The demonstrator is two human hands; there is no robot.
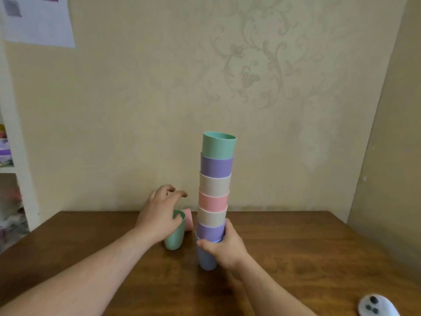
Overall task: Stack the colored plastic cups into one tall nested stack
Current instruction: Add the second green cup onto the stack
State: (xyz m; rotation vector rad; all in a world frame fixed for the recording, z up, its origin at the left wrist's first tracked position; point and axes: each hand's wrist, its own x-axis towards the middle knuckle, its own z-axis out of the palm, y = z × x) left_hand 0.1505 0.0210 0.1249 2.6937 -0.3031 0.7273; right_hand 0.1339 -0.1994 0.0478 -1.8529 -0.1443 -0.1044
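Observation:
A tall nested stack of cups (215, 185) stands upright on the wooden table (296, 252), with a green cup on top and a blue cup (206, 258) at the bottom. My right hand (224, 246) grips the stack low down, around the blue and purple cups. Left of the stack stands a loose green cup (174, 238). My left hand (159, 215) is over its rim, thumb inside the mouth, index and middle fingers raised. A pink cup (188, 218) lies just behind the green one, mostly hidden.
A white controller with dark buttons (377, 306) lies at the table's front right corner. The wallpapered wall rises right behind the table. White shelves with soft items (9, 156) stand at the far left.

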